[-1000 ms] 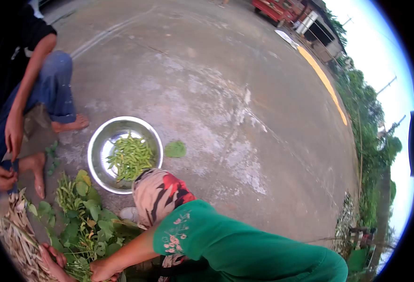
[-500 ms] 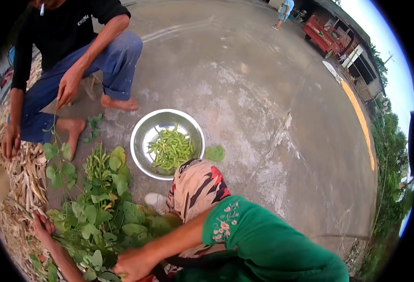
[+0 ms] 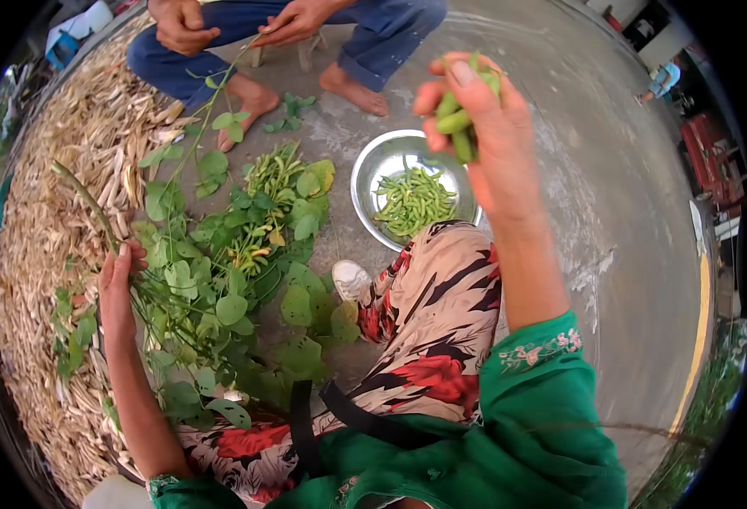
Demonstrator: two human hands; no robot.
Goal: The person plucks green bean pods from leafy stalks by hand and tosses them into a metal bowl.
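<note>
Several green pods (image 3: 461, 119) are gripped in my right hand (image 3: 496, 127), which is raised above the right rim of a shiny metal basin (image 3: 363, 197). More green pods (image 3: 414, 202) lie in a heap inside the basin. My left hand (image 3: 121, 270), at the left, is closed round the stem of a leafy plant (image 3: 89, 204), whose bare end points up and left. Leafy plants with pods (image 3: 212, 280) spread on the ground between my left hand and the basin.
Across from me a barefoot person in blue trousers (image 3: 399, 38) sits holding a thin leafy stem (image 3: 221, 85). Dry husks (image 3: 42, 297) cover the ground at the left. Farther off at the right are another person (image 3: 665, 80) and a red vehicle (image 3: 706, 161).
My right hand has risen from the plants to above the basin, now with pods in it. The view has turned toward the left, showing more husks and both my arms.
</note>
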